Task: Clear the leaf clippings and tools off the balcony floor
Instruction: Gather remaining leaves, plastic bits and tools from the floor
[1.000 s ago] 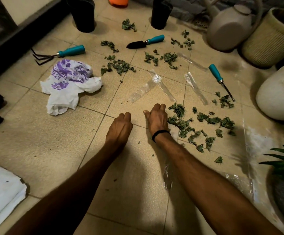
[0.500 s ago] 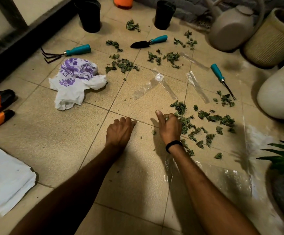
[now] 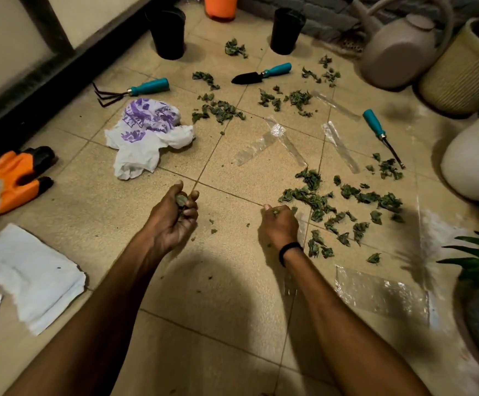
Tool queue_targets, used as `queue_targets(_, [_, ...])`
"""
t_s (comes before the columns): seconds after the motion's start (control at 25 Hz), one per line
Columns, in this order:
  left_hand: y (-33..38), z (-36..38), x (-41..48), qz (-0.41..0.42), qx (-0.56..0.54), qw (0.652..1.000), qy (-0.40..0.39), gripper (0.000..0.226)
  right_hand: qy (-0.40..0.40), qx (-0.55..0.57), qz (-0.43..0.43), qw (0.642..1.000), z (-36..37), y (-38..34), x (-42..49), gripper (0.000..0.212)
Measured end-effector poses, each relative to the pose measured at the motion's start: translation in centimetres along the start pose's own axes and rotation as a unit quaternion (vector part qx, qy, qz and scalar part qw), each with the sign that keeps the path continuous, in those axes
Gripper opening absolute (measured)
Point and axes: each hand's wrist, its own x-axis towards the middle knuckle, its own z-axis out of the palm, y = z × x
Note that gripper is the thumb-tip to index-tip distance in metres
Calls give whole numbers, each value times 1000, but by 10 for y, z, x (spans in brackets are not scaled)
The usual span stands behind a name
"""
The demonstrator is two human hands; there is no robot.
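The person is leaning over the tiled floor point(image 3: 95, 212) with both arms stretched out. The left hand point(image 3: 175, 221) is curling its fingers tight round a small clump of clippings point(image 3: 181, 200). The right hand point(image 3: 279, 228), with a black wristband point(image 3: 289, 249) on its wrist, is closing its fingertips on a few green scraps at the near edge of the biggest scatter of leaf clippings point(image 3: 355, 198), which is lying just to its right.

Smaller heaps are sitting farther out among the tools. A hand rake point(image 3: 132, 90) is lying beside a crumpled white-and-purple plastic bag point(image 3: 146, 138), and a trowel point(image 3: 261, 75) is lying between two heaps. A thin teal-handled tool point(image 3: 381, 138) (its tip is too slim for me to say what kind) is lying next to another small heap near a white pot point(image 3: 475, 167). Strips of clear tape point(image 3: 264, 142) are lying on the tiles between the heaps.

Orange gloves point(image 3: 12, 181) and a white cloth point(image 3: 32, 275) are resting off to the left, while two black pots point(image 3: 166, 32), a watering can point(image 3: 398, 50) and a woven planter point(image 3: 461, 70) are standing along the far side
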Motion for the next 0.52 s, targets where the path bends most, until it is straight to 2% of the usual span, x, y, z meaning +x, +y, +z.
queue_targets(0.12, [0, -28, -10, 4, -24, 1000, -1, 24, -13, 108, 39, 993, -8, -4, 0, 25])
queue_targets(0.2, [-5, -43, -14, 36, 18, 999, 20, 22, -5, 84, 5, 996, -6, -5, -10, 18])
queue_targets(0.24, [-8, -48, -17, 83, 82, 992, 48, 24, 1, 54, -25, 998, -2, -5, -16, 13])
queue_targets(0.28, [-13, -51, -21, 154, 194, 965, 83, 29, 6, 26, -58, 998, 2, -4, -22, 10])
queue_targets(0.32, [-19, -55, -26, 228, 338, 905, 123, 35, 6, -1, -93, 996, 7, -2, -28, 10])
queue_targets(0.36, [-24, -57, -31, 290, 471, 818, 158, 39, -4, -19, -125, 992, 11, -1, -36, 14])
queue_targets(0.4, [-30, -55, -38, 325, 556, 744, 178, 39, -21, -30, -151, 988, 18, 0, -43, 20])
queue_targets(0.44, [-34, -53, -45, 337, 596, 707, 180, 37, -43, -26, -171, 984, 24, 1, -50, 26])
queue_targets(0.52, [-43, -53, -47, 329, 640, 675, 162, 37, -92, -17, -213, 973, 39, 0, -62, 30])
